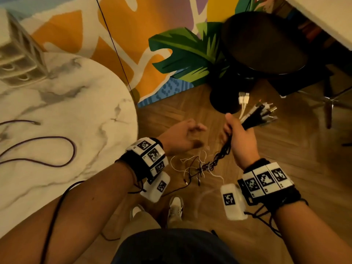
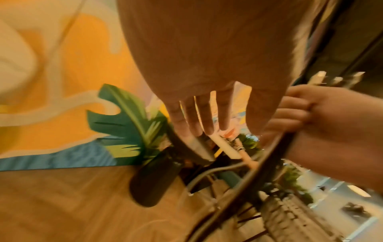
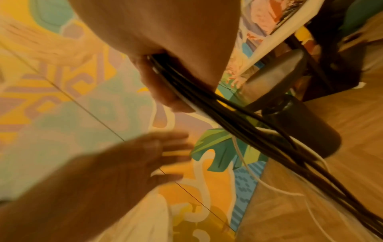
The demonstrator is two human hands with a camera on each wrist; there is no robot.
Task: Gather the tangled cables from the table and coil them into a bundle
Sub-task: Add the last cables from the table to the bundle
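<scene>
My right hand grips a bunch of black and white cables over the wooden floor; their plug ends fan out above my fist. Below it the cables hang twisted into a dark braid that ends in loose thin wires. In the right wrist view the black strands run out of my curled fingers. My left hand hovers just left of the bunch with fingers spread, holding nothing; its straight fingers show in the left wrist view. A purple cable lies looped on the marble table.
A round black stool on a black pedestal stands right behind the cables. A colourful leaf-patterned wall rises beyond the table. A white rack sits at the table's far left. My shoes are below.
</scene>
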